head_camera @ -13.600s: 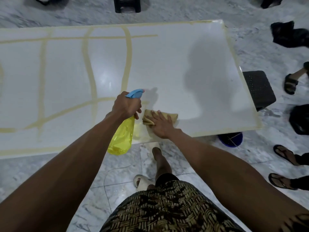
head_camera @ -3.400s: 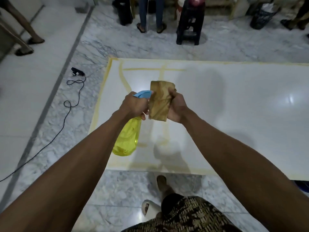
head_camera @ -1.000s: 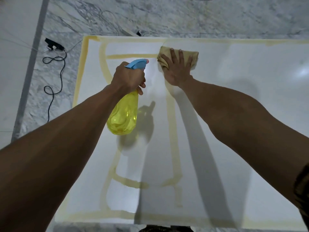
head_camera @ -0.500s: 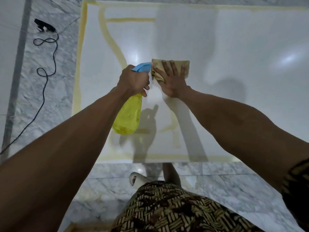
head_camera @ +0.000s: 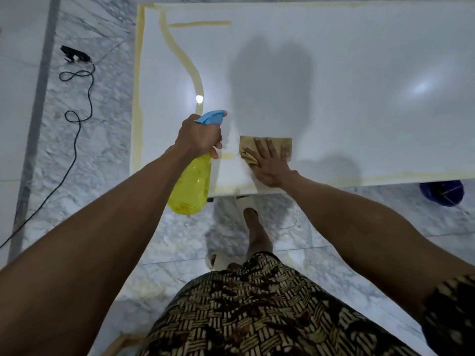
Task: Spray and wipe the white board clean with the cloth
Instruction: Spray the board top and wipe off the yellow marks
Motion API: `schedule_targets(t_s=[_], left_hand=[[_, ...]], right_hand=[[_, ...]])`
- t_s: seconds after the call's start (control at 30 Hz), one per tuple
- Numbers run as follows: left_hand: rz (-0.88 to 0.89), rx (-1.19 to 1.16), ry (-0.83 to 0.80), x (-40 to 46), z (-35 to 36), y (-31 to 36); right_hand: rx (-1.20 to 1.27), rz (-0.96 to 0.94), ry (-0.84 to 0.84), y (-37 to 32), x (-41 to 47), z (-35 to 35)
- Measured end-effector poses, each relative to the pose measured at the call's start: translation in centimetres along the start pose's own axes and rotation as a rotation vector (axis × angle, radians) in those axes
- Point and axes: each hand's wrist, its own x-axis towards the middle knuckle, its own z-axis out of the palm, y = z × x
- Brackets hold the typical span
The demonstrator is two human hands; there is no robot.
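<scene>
Our left grip (head_camera: 199,137) is curled tight round the neck of the spray bottle (head_camera: 190,186), blue trigger head poking out above the knuckles, translucent yellow body hanging down past the near edge of the white board (head_camera: 334,73). Our right grip (head_camera: 268,164) lies flat, fingers straight and spread, pressing the cloth (head_camera: 266,147) onto the board close to its near edge. The cloth is tan, folded into a rough rectangle, one corner bunched under the thumb. The board fills the upper view, glossy white with bright glare spots and our shadow across it. Yellow streaks (head_camera: 191,70) show on it: a band along the left edge, a curving line running down towards the bottle, a short bar near the top, a faint strip along the near edge. A black cable (head_camera: 77,116) snakes over the marble floor (head_camera: 97,176) on the left.
</scene>
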Motion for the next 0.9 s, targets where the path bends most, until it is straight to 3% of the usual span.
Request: schedule_targets(t_s=[0.2, 0.3, 0.4, 0.53, 0.67, 0.8, 0.9], left_hand=[[0.010, 0.030, 0.005, -2.6, -1.5, -0.3], [0.043, 0.026, 0.015, -3.9, -2.4, 0.7], [0.064, -0.003, 0.029, -4.0, -3.7, 2.0], [0.088, -0.031, 0.083, -3.1, -6.4, 4.5], [0.086, -0.036, 0.105, -0.4, -9.6, 6.7], [0.087, -0.076, 0.129, 4.3, -12.8, 7.8], [0.064, -0.077, 0.114, 8.8, -14.4, 8.0]], right_hand=[[0.189, 0.081, -0.159, -2.8, -4.3, 1.1], [0.283, 0.032, -0.252, -3.6, -6.3, -1.4], [0.581, 0.073, -0.334, -3.2, -6.2, -5.3], [0.895, 0.036, -0.314, -3.5, -2.9, -12.6], [1.065, -0.013, -0.189, -6.1, 1.3, -20.5], [1.074, 0.004, -0.078, -6.2, 8.6, -24.1], [0.909, 0.056, 0.060, -5.8, 14.4, -25.7]])
